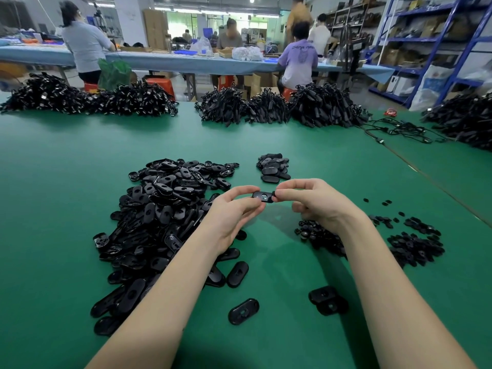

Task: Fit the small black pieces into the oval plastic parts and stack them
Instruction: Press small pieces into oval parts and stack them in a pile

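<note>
Above the green table, my left hand pinches one black oval plastic part by its left end. My right hand pinches the part's right end, with a small black piece at its fingertips against the part. A big heap of loose oval parts lies to the left, under my left forearm. Small black pieces are scattered in a pile to the right, with more of them under my right wrist. A small stack of oval parts sits just beyond my hands.
Three single oval parts lie near the front of the green table. Heaps of black cables line the far edge, with loose cable to the right. Several people work at a blue table behind; blue shelving stands at right.
</note>
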Motion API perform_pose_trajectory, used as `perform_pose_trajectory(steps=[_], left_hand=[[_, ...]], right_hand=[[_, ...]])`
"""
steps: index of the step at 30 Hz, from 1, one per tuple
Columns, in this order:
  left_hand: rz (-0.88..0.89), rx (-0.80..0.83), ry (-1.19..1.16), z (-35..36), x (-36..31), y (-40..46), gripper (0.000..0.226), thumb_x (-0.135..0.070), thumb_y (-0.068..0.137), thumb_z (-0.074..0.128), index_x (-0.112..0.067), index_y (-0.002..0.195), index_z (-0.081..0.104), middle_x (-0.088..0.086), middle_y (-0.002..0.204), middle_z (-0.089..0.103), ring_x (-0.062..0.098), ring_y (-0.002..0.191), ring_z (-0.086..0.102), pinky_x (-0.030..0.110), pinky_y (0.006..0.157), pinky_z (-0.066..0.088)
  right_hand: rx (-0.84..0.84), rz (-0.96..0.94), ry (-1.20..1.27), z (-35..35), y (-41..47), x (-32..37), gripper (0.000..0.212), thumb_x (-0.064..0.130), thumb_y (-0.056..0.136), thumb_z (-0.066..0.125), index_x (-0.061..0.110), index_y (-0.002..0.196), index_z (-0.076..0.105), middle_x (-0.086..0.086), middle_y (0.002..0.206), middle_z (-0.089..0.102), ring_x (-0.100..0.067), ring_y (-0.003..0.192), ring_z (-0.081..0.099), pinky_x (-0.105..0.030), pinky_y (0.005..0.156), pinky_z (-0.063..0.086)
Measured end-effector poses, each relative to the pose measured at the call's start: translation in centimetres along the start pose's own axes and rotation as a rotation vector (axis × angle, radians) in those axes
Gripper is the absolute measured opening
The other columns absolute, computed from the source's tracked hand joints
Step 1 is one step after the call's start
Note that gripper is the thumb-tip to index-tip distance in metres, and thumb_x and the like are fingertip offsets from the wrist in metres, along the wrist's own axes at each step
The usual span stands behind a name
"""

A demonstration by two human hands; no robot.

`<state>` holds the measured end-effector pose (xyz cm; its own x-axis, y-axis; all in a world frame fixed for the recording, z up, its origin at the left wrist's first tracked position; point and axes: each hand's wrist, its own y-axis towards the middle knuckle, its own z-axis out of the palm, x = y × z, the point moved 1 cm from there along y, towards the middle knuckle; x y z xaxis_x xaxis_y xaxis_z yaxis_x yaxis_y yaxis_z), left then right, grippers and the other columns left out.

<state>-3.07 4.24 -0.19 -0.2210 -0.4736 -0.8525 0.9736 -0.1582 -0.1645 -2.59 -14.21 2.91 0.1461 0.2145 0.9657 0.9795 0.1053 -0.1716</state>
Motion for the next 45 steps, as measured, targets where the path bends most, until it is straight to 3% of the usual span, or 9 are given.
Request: perform_pose_trajectory(steps=[8, 14, 21, 29, 45], left_hand=[[0.019, 0.033, 0.021, 0.0, -0.1, 0.0, 0.023, 0.014, 0.088, 0.062, -0.002, 0.103, 0.067, 0.010, 0.087, 0.077, 0.020, 0.084, 0.075, 0.019, 0.076, 0.058], [0.051, 0.016, 0.084, 0.1, 0.0, -0.1, 0.026, 0.014, 0.086, 0.064, -0.005, 0.103, 0.067, 0.016, 0.099, 0.076, 0.020, 0.082, 0.074, 0.020, 0.081, 0.059], [0.103, 0.020, 0.190, 0.0, 0.1, -0.1, 0.028, 0.008, 0.081, 0.072, -0.013, 0.100, 0.069, 0.012, 0.098, 0.077, 0.014, 0.079, 0.071, 0.016, 0.074, 0.054], [0.132, 0.024, 0.244, -0.1, 0.1, 0.1, 0.027, 0.005, 0.080, 0.075, -0.015, 0.098, 0.070, 0.009, 0.095, 0.078, 0.011, 0.076, 0.070, 0.014, 0.070, 0.052], [0.166, 0.005, 0.268, -0.4, 0.3, 0.4, 0.026, 0.004, 0.080, 0.076, -0.014, 0.098, 0.071, 0.008, 0.095, 0.078, 0.013, 0.083, 0.073, 0.018, 0.076, 0.053]], right_hand=[[-0.019, -0.020, -0.020, 0.0, 0.4, -0.3, 0.008, 0.023, 0.080, 0.083, 0.024, 0.088, 0.081, -0.005, 0.094, 0.078, -0.006, 0.047, 0.039, -0.016, 0.043, 0.027], [-0.078, -0.035, -0.112, 0.4, 0.6, -0.4, 0.008, 0.031, 0.077, 0.084, 0.029, 0.085, 0.081, 0.002, 0.076, 0.069, -0.009, 0.053, 0.045, -0.017, 0.045, 0.030], [-0.141, -0.064, -0.131, 0.8, 0.9, -0.5, 0.007, 0.031, 0.076, 0.086, 0.029, 0.080, 0.081, 0.003, 0.060, 0.055, -0.009, 0.049, 0.040, -0.019, 0.044, 0.027], [-0.151, -0.065, -0.119, 1.0, 0.8, -0.4, 0.007, 0.033, 0.076, 0.086, 0.030, 0.080, 0.081, -0.003, 0.066, 0.051, -0.013, 0.057, 0.037, -0.022, 0.048, 0.026], [-0.185, -0.088, -0.135, 1.6, 0.6, -0.1, 0.007, 0.029, 0.080, 0.085, 0.024, 0.081, 0.080, 0.017, 0.048, 0.054, -0.001, 0.045, 0.040, -0.009, 0.041, 0.029]])
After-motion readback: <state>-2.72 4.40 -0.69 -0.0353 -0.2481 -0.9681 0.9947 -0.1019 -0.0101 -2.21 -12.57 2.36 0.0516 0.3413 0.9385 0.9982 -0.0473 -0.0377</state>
